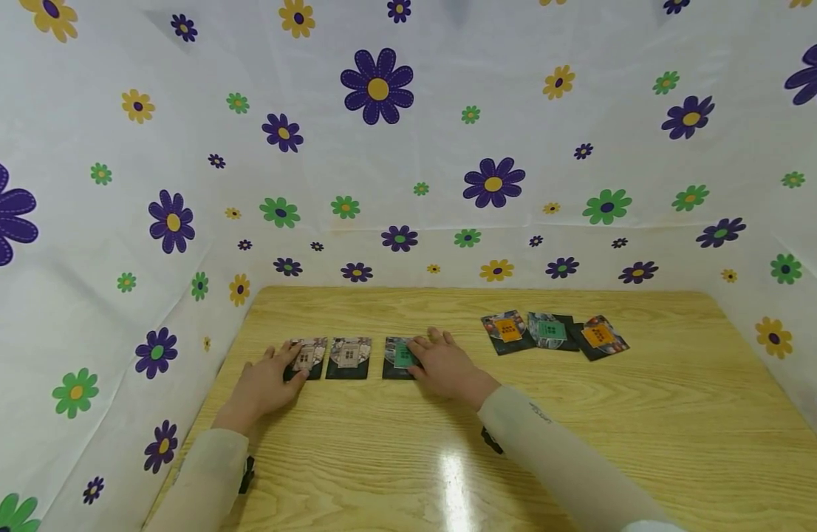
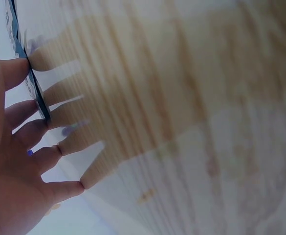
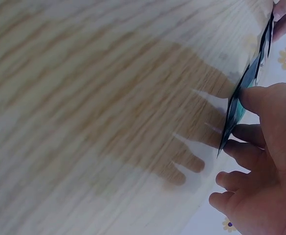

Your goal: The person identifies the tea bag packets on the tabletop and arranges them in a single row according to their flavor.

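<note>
Left of the frame's centre, the left hand [image 1: 262, 384], loosely spread, touched a brown card [image 1: 310, 356]; at centre, the right hand [image 1: 448, 367], also relaxed, rested on a green card [image 1: 397, 357]. Uneven pressing could perhaps turn either one crooked.

Palm down, the left hand [image 1: 267, 380] lies near the left edge of the worktop [image 1: 395, 451], fingers spread, its forearm [image 1: 201, 473] reaching forward. The right forearm [image 1: 568, 451] slants across the worktop; the right hand [image 1: 448, 367] is palm down near the worktop's middle, ring and little fingertips lifted clear of it.
</note>
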`<state>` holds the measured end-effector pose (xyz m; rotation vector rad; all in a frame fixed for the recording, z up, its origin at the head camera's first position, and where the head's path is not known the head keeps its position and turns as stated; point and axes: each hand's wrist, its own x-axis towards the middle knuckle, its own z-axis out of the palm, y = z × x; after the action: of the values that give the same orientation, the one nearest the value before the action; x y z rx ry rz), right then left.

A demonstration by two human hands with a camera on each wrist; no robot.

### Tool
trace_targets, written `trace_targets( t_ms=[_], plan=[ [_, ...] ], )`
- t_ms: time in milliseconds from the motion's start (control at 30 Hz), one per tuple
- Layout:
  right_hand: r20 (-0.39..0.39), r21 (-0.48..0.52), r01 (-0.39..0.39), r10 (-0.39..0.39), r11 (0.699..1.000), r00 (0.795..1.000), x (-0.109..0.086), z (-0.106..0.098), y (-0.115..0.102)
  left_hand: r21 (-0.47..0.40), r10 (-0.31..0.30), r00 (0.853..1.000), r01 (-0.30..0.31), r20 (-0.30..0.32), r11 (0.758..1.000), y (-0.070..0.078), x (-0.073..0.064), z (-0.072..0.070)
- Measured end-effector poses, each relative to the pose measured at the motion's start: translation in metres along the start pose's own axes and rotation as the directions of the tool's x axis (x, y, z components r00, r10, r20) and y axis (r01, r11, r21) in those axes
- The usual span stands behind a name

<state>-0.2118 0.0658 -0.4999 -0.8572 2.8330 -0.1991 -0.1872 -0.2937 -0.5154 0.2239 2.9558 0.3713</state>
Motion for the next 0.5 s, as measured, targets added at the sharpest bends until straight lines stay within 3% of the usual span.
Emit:
trace_targets(
  t_ms=[500],
  plan=[
    [-0.017, 0.046, -0.009, 0.01, 0.999, 1.0, 0.0013, 0.002, 0.0011, -0.005, 0.001, 1.0, -0.001, -0.009, 1.0, -0.0036, 0.0025, 0.0038]
  ],
)
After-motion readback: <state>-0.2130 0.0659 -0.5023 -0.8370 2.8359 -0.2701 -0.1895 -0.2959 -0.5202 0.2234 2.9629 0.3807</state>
